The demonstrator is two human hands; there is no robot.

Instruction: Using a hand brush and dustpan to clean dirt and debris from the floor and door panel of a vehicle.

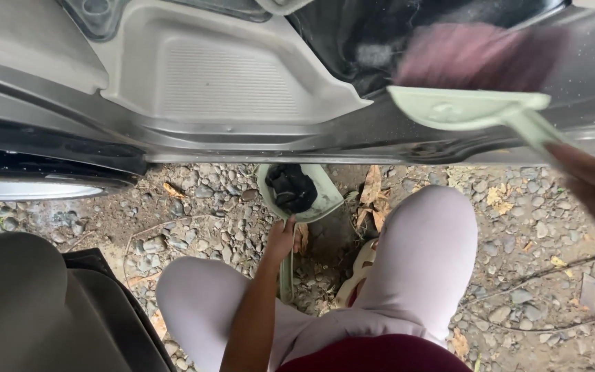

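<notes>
My left grip (pixel 282 238) is closed around the handle of a pale green dustpan (pixel 299 191), thumb side up, with the pan pointed away from me and its mouth just under the car's door sill (pixel 242 131); a dark clump of dirt (pixel 292 187) already lies in the pan. My right grip (pixel 590 182) is blurred at the edge of view, but it is wrapped on the handle of a pale green hand brush (pixel 473 110) whose pinkish bristles (pixel 480 52) are up against the dark, dusty floor inside the open car. I judge the step to be sweeping grit off that floor and sill and catching it below, so what matters is keeping the pan's lip tight under the sill edge, tilted back a little toward me so the clump cannot slide out onto the gravel (pixel 201 207). The brush sits well to the right of the pan, so I should draw it in short strokes toward the pan, not straight out, or the dust will drop past it onto my knee (pixel 428 227) and my sandal (pixel 361 265). The pan looks shallow and light, so a steady wrist counts for more than force. To my left are the grey car seat (pixel 15 303) and the edge of a wheel (pixel 29 187); dry leaves (pixel 373 200) and stones lie about my feet, well apart from the work.
</notes>
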